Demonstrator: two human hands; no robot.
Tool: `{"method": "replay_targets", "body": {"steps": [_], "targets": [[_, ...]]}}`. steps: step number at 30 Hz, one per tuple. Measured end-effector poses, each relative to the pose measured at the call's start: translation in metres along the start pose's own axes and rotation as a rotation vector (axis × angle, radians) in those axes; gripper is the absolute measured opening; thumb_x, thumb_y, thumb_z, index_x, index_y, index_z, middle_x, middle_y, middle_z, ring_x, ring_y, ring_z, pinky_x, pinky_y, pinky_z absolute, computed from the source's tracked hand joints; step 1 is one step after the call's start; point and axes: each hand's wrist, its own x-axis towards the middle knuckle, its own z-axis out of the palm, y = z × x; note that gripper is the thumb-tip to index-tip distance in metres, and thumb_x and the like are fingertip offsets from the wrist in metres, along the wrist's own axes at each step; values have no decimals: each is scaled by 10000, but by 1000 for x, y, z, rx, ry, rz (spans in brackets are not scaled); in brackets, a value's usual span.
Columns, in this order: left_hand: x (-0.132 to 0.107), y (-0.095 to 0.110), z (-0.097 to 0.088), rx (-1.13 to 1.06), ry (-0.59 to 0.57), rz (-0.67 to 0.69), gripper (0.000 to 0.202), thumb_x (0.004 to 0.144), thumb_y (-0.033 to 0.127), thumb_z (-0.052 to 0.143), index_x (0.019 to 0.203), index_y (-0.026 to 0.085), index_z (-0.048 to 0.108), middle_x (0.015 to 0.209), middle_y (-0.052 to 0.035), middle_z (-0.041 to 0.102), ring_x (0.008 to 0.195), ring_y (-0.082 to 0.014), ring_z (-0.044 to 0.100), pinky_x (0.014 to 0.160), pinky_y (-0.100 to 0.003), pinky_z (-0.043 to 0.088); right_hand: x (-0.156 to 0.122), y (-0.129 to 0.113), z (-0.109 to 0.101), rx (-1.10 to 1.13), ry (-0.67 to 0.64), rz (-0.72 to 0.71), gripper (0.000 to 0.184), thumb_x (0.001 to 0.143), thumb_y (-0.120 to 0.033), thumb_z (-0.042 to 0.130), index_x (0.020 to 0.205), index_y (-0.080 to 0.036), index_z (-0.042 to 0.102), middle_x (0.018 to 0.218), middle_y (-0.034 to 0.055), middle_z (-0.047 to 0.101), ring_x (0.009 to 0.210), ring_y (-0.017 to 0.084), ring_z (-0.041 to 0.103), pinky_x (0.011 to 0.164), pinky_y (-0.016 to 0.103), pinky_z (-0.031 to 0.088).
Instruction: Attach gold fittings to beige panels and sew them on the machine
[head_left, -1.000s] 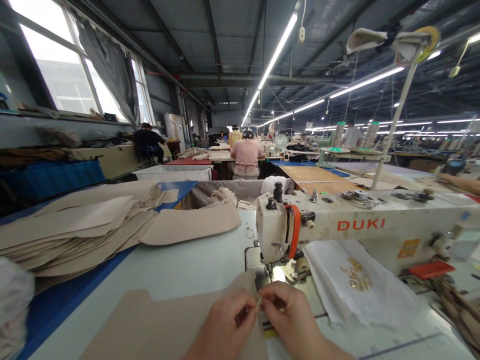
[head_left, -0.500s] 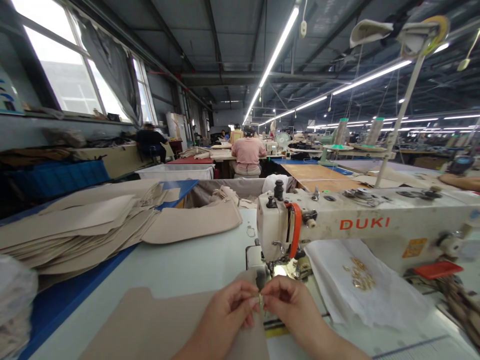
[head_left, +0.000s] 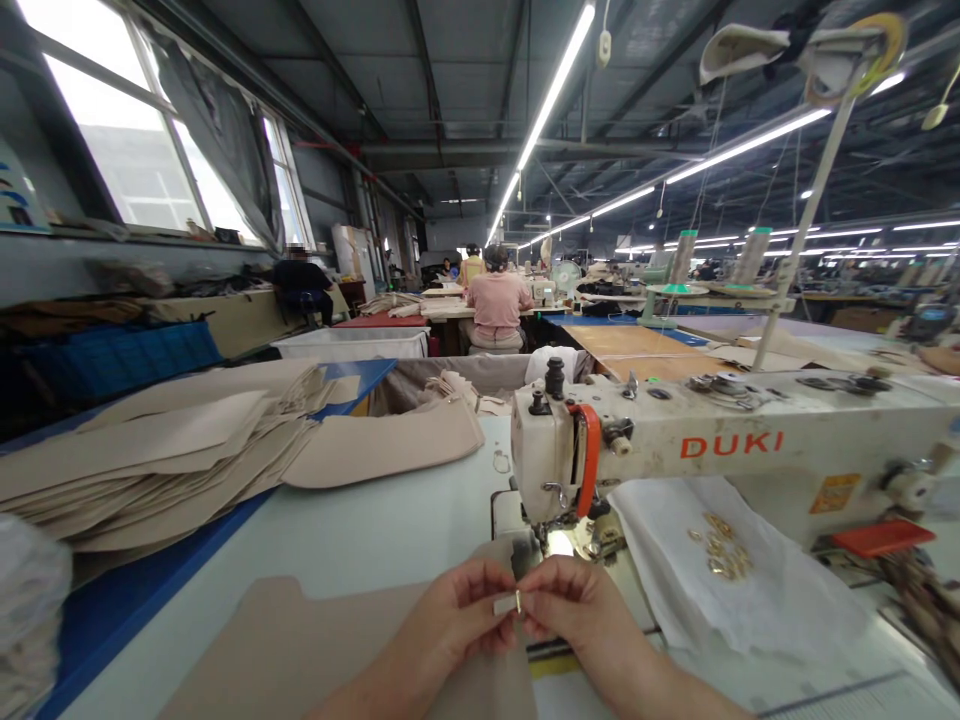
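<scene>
Metal piece pinched between both hands, just in front of the sewing machine needle.

Left hand (head_left: 457,612) and right hand (head_left: 577,605) meet fingertip to fingertip over the bench (head_left: 375,520), each grip closed on one end of a small pale metal piece (head_left: 508,603). Its long axis runs left to right, roughly level, so each hand takes the end on its own side; neither is nearer than the other. The piece is held clear above the tan fabric panel (head_left: 300,650) that lies flat under the hands. The needle area of the sewing machine (head_left: 712,445) lies straight ahead of the piece, away from the person and slightly to the right, near but apart from it. A white cloth (head_left: 750,600) carrying loose gold-coloured fittings (head_left: 718,545) lies to the right of the right hand. Stacked tan panels (head_left: 150,450) lie well apart on the left.
</scene>
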Motion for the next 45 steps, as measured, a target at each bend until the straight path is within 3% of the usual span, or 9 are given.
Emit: {"method": "replay_targets", "body": {"steps": [8, 11, 14, 16, 21, 27, 32, 40, 45], "targets": [[6, -5, -6, 226, -39, 75, 196, 584, 279, 677, 645, 180, 520, 525, 42, 572, 484, -112, 475, 529, -246, 363, -2, 9, 0, 43, -92, 18, 412, 615, -524, 796, 747, -173, 626, 596, -6, 625, 586, 155, 617, 607, 268, 483], [9, -13, -11, 293, -17, 129, 134, 575, 231, 600, 639, 191, 489, 544, 62, 516, 524, -117, 461, 535, -241, 355, -8, 5, 3, -10, -145, -63, 271, 705, -371, 754, 834, -182, 609, 691, -2, 651, 662, 154, 626, 644, 256, 464], [7, -15, -12, 374, 35, 199, 76, 562, 183, 527, 628, 187, 491, 588, 59, 481, 592, -124, 451, 558, -235, 341, -13, 1, 6, -155, -112, -156, 229, 676, -172, 723, 847, -191, 572, 723, -26, 624, 682, 131, 598, 638, 223, 438], [5, -14, -10, 412, 63, 213, 57, 572, 178, 519, 624, 188, 496, 594, 55, 478, 604, -127, 446, 565, -236, 338, -14, 0, 6, -226, -73, -196, 207, 661, -123, 686, 799, -192, 547, 696, -37, 592, 655, 122, 572, 610, 211, 428], [7, -9, -11, 388, 73, 185, 89, 588, 214, 598, 629, 184, 525, 588, 52, 508, 590, -128, 459, 569, -240, 347, -11, 2, 2, -333, -10, -232, 13, 734, -164, 568, 725, -173, 570, 665, -8, 591, 606, 123, 560, 559, 209, 425], [9, -5, -10, 229, 96, 217, 140, 529, 212, 674, 584, 171, 552, 616, 27, 603, 583, -124, 519, 591, -240, 394, -10, 5, 2, -350, 103, -328, 56, 697, -186, 555, 643, -174, 563, 617, 0, 592, 557, 122, 538, 522, 207, 427], [8, -4, -6, 121, 88, 192, 216, 511, 222, 735, 556, 179, 528, 593, 26, 618, 531, -115, 539, 569, -240, 424, -8, 12, 0, -393, 107, -369, 77, 716, -149, 539, 646, -180, 549, 649, 6, 618, 593, 126, 566, 560, 204, 448], [-1, -1, 3, 183, 174, 240, 190, 509, 172, 729, 609, 176, 568, 587, 35, 592, 576, -126, 555, 581, -229, 442, -8, 13, 0, -481, 90, -394, 92, 687, -96, 516, 651, -177, 540, 664, -6, 590, 594, 114, 537, 558, 194, 413], [-9, -2, 6, 337, 239, 375, 117, 612, 190, 668, 636, 193, 554, 628, 30, 580, 610, -144, 575, 609, -239, 464, -13, 9, 0, -347, 12, -276, 25, 794, -194, 554, 771, -183, 556, 649, -17, 577, 580, 112, 511, 552, 203, 391]]}}
